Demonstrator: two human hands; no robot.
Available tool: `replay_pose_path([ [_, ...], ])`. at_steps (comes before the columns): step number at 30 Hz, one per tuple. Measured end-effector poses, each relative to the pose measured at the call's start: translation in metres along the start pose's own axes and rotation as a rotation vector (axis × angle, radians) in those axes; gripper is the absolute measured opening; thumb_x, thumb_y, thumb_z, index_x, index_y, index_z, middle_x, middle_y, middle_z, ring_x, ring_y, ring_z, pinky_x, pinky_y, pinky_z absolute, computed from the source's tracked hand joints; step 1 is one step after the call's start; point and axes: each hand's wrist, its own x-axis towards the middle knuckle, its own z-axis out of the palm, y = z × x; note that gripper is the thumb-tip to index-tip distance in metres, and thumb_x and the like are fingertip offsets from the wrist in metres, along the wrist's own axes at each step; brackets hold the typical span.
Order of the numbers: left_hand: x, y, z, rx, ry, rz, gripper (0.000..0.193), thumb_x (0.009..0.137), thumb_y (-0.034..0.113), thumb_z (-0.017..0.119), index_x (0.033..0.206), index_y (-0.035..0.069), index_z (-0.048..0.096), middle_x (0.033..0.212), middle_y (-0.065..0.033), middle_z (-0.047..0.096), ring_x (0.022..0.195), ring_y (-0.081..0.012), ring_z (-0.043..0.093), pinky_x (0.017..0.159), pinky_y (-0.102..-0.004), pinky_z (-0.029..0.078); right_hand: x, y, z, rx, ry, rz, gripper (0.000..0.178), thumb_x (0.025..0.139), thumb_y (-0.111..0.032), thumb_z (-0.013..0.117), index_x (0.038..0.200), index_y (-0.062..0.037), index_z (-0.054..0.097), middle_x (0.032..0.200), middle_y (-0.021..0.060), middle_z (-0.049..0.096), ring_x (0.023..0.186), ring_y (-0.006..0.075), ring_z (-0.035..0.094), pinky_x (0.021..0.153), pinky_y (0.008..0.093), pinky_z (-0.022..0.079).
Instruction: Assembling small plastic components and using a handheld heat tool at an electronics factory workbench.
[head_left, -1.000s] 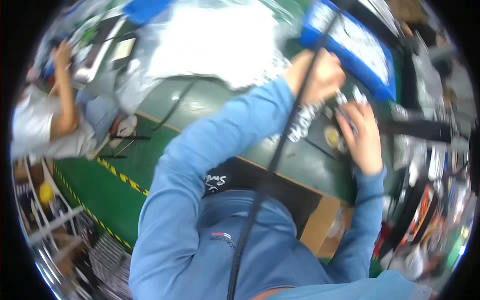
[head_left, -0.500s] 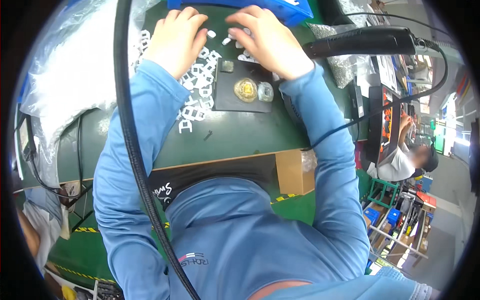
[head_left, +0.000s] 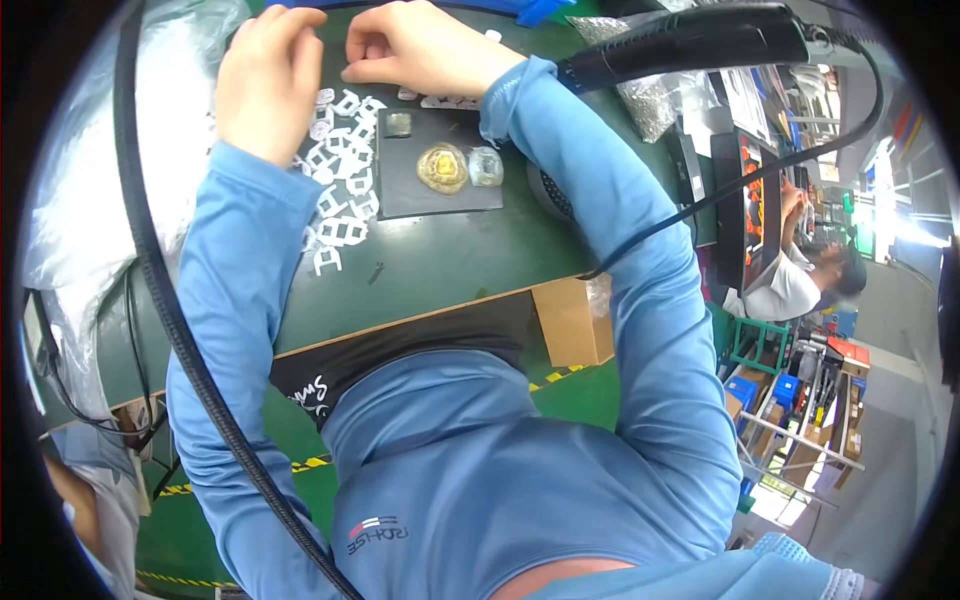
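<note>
At the far side of the green table, my left hand has its fingers bent inward, its tips near the frame's top edge. My right hand faces it with fingers curled and thumb drawn in. Whatever either hand grips is hidden. Small white plastic frame-like pieces lie loosely spread beside and below my left hand. Nearer me than my right hand, a flat black pad carries a round yellowish lump, a clear bluish lump and a small greyish square.
A large clear bag of white material covers the left side. A thick black cable crosses the view. At right are a black handle-shaped device, a bag of small parts and a co-worker. A carton stands below the table edge.
The view has shifted, so the table things sit further left. Both hands have moved left relative to the pad, and the right hand's fingers have curled in.
</note>
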Motion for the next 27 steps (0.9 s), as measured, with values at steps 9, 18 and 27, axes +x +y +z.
replay_pose_path([
  [9, 0.000, 0.050, -0.007, -0.943, -0.160, -0.463, 0.022, 0.092, 0.007, 0.055, 0.101, 0.000, 0.073, 0.075, 0.0003, 0.063, 0.066, -0.0043, 0.049, 0.060, -0.0180, 0.038, -0.063, -0.006, 0.000, 0.318, 0.530, -0.460, 0.016, 0.083, -0.014, 0.075, 0.097, -0.0048, 0.072, 0.087, 0.0087, 0.066, 0.076, 0.0201, 0.064, 0.070, 0.0306, 0.053],
  [18, -0.015, 0.070, -0.008, -1.218, -0.529, -0.582, 0.024, 0.097, 0.021, 0.060, 0.099, -0.001, 0.070, 0.076, -0.0024, 0.066, 0.063, -0.0065, 0.051, 0.059, -0.0201, 0.039, -0.077, 0.016, 0.009, 0.031, 0.689, -0.730, 0.023, 0.071, -0.015, 0.086, 0.085, -0.0064, 0.070, 0.082, 0.0046, 0.066, 0.076, 0.0196, 0.063, 0.068, 0.0306, 0.052],
  [27, -0.016, 0.069, -0.005, -1.025, -0.533, -0.503, 0.018, 0.096, 0.016, 0.061, 0.095, 0.000, 0.071, 0.076, -0.0015, 0.066, 0.064, -0.0057, 0.053, 0.058, -0.0200, 0.040, -0.083, 0.020, 0.018, 0.044, 0.625, -0.638, 0.019, 0.076, -0.013, 0.081, 0.089, -0.0061, 0.070, 0.087, 0.0063, 0.065, 0.077, 0.0211, 0.064, 0.068, 0.0312, 0.054],
])
